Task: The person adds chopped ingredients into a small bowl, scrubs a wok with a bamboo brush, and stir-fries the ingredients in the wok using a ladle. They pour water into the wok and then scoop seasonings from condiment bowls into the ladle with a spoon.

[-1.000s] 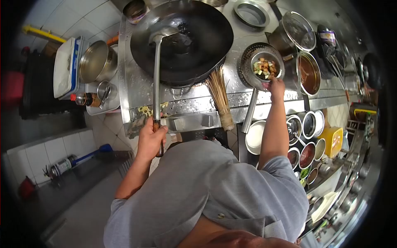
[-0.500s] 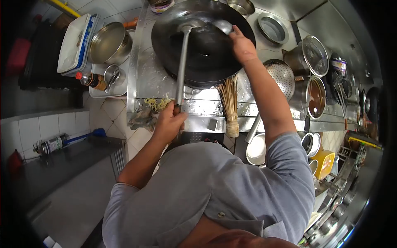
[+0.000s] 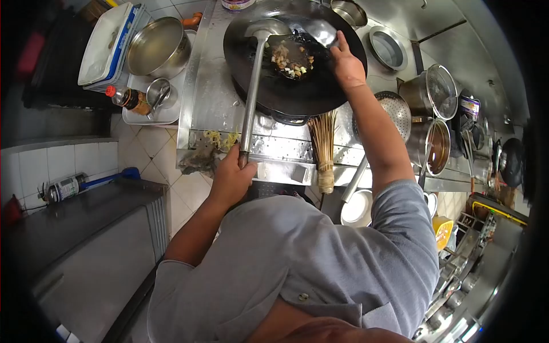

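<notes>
A large black wok (image 3: 257, 94) sits on the steel stove. My left hand (image 3: 233, 177) is closed round the handle end of a long metal ladle (image 3: 252, 97), whose wide head rests inside the wok at the far left. Over the wok's right side, my right hand (image 3: 347, 66) grips a shiny metal bowl (image 3: 315, 31) by its rim, thumb stretched along the edge. The bowl is tipped toward the wok's middle. Small chopped pieces of food (image 3: 293, 60), pale and brownish, lie in the wok below it. What is left inside the bowl is hard to see.
A bamboo brush (image 3: 324, 151) leans at the stove's front edge, with a perforated strainer (image 3: 393, 114) to the right. Metal pots (image 3: 437, 146) stand farther right. At left are a large pot (image 3: 157, 48), a sauce bottle (image 3: 128, 100) and a small cup (image 3: 162, 93) on a tray.
Chopped food now lies in the wok, where none showed before. The bowl in my right hand has tipped over further. My left hand still holds the ladle. The view has shifted slightly.
</notes>
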Demonstrator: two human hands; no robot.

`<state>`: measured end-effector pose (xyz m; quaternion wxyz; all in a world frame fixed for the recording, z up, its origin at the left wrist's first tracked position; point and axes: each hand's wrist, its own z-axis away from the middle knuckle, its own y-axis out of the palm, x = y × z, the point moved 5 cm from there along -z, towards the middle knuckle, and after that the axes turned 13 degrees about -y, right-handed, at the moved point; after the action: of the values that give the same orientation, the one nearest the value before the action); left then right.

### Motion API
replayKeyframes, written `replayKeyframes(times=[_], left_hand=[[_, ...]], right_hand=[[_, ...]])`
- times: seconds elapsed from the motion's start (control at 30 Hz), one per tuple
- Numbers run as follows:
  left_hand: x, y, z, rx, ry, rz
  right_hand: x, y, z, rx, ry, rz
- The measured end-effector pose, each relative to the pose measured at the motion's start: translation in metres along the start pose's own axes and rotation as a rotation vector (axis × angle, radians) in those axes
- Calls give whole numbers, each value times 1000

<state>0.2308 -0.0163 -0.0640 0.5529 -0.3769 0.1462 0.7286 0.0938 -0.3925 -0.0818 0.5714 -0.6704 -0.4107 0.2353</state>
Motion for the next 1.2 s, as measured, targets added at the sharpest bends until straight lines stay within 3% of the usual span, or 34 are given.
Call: replayKeyframes(times=[0.1, 0.13, 0.17, 0.23, 0.27, 0.3, 0.37, 0.43, 0.57, 0.6, 0.63, 0.67, 0.7, 0.73, 0.83, 0.9, 0.93, 1.0, 1.03, 1.07, 1.1, 1.17, 1.2], left_hand=[[-1, 2, 4, 4, -42, -18], [-3, 0, 3, 7, -28, -22], [-2, 0, 4, 35, -12, -17], [0, -1, 4, 79, 17, -25], [3, -1, 4, 122, 3, 48], [6, 0, 4, 166, -15, 117], [10, 3, 1, 226, 11, 184], [13, 2, -3, 268, 38, 313], [-2, 4, -4, 336, 120, 297], [-2, 6, -7, 312, 83, 336], [-3, 9, -11, 307, 43, 361], [-4, 12, -17, 308, 44, 349], [-5, 11, -26, 300, 43, 337], [-5, 9, -40, 321, 73, 317], [-24, 17, -56, 406, 148, 349], [-32, 23, -68, 435, 152, 355], [-35, 25, -75, 455, 168, 362], [-46, 40, -66, 450, 168, 356], [-50, 42, -63, 415, 164, 378], [-52, 42, -71, 436, 175, 387], [-55, 42, -72, 423, 188, 398], [-56, 46, -76, 444, 174, 401], [-55, 41, -86, 489, 178, 393]], right_hand=[[-18, 22, 5, 127, 63, 20], [-22, 21, 6, -57, 109, -39], [-27, 26, 9, -64, 114, -32], [-17, -12, 20, -544, 225, -86], [-15, -25, 31, -385, 511, -249], [-19, -24, 40, -401, 533, -238], [-39, 7, 71, -676, 779, -1003], [-27, 8, 101, -872, 803, -1255], [34, -23, 184, -762, 973, -1391], [60, -29, 212, -899, 933, -1541], [65, -22, 246, -898, 903, -1403], [89, -33, 278, -1107, 946, -1571], [99, -33, 312, -1122, 1046, -1591], [107, -31, 348, -1215, 992, -1631], [155, -92, 469, -1705, 1089, -1267], [187, -112, 562, -1929, 1259, -863], [208, -122, 610, -1999, 1214, -563], [257, -131, 706, -1976, 1377, -123], [281, -119, 760, -2073, 1515, 77], [306, -111, 803, -2197, 1554, 148], [336, -90, 862, -2178, 1686, 107], [392, -42, 948, -2396, 1784, 277], [433, 22, 1053, -2569, 1724, 209]])
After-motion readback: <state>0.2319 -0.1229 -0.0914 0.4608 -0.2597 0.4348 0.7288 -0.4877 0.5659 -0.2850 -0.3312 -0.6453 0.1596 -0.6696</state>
